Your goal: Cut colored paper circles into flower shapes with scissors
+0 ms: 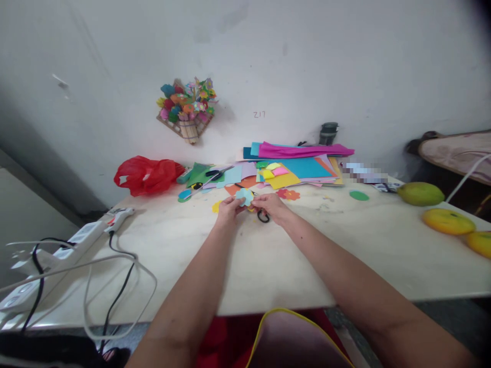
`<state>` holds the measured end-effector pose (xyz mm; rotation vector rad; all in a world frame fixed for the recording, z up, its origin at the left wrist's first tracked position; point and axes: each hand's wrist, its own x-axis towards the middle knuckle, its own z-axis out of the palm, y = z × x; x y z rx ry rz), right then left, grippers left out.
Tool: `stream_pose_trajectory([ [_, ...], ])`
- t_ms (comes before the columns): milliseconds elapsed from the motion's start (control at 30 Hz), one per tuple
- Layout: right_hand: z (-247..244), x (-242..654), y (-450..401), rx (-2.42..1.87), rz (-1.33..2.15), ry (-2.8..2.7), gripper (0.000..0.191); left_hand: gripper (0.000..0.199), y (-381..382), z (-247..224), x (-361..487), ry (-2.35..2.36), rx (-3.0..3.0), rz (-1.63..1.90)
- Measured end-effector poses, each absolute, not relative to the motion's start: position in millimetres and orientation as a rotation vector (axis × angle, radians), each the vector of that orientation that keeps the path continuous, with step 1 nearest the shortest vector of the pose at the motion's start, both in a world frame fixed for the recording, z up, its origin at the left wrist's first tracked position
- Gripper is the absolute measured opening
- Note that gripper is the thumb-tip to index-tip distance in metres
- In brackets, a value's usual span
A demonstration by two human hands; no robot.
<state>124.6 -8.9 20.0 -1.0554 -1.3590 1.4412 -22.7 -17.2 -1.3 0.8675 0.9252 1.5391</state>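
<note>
A light blue paper flower (244,197) with scalloped edges is held up over the middle of the table. My left hand (229,208) pinches its left side between thumb and fingers. On the right, my right hand (271,205) has its fingers closed at the flower's edge. A black scissor handle loop (263,216) shows just below my right hand; whether it hangs from my fingers or rests on the table I cannot tell. Yellow paper (216,206) lies beside my left hand. Red and orange paper flowers (289,194) lie beyond my right hand.
Stacked coloured paper (303,171) lies along the wall, with scissors (213,177) to its left. A red plastic bag (148,175) sits at the back left. A power strip (82,235) with loose cables occupies the left side. Yellow-green fruit (421,194) stands at the right edge.
</note>
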Motion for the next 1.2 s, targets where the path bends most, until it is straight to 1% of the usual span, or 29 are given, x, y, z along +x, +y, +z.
stream_pose_trajectory([
  [367, 21.0, 124.4, -9.4, -1.086, 1.485, -1.307, 0.005, 0.025, -12.4, -6.5, -25.5, 0.961, 0.945, 1.554],
  [500, 23.4, 126.9, -8.7, -1.175, 1.397, -1.430, 0.009, 0.025, -12.2, -5.8, -26.2, 0.978, 0.923, 1.569],
  [567, 26.1, 131.3, -7.2, -1.330, 1.197, -1.612, 0.011, 0.026, -12.3, -4.7, -26.5, 0.983, 0.906, 1.572],
  [633, 29.8, 137.1, -6.3, -1.542, 0.827, -1.848, 0.013, 0.025, -12.4, -3.8, -27.2, 0.985, 0.894, 1.584],
  [700, 33.8, 142.1, -7.7, -1.708, 0.436, -2.064, 0.021, 0.024, -12.4, -3.0, -28.2, 0.990, 0.882, 1.595],
  [733, 35.8, 143.4, -9.5, -1.769, 0.325, -2.155, 0.027, 0.024, -12.4, -2.6, -28.8, 0.997, 0.870, 1.601],
  [800, 38.9, 142.9, -14.8, -1.826, 0.235, -2.316, 0.035, 0.024, -12.7, -1.7, -29.7, 1.009, 0.841, 1.611],
  [900, 40.5, 137.0, -22.0, -1.835, 0.177, -2.449, 0.036, 0.023, -13.2, -0.9, -30.5, 1.011, 0.804, 1.629],
  [967, 39.6, 134.7, -22.2, -1.834, 0.130, -2.457, 0.035, 0.022, -13.1, -1.1, -31.3, 1.006, 0.791, 1.634],
  [1033, 38.1, 137.2, -17.4, -1.827, 0.162, -2.408, 0.037, 0.021, -12.4, -2.0, -32.8, 1.000, 0.785, 1.634],
  [1100, 36.8, 144.7, -9.0, -1.818, 0.314, -2.283, 0.041, 0.020, -11.2, -3.1, -34.9, 0.993, 0.778, 1.635],
  [1200, 35.8, 161.0, 4.5, -1.763, 0.632, -2.084, 0.048, 0.019, -9.6, -4.3, -38.4, 0.985, 0.765, 1.638],
])
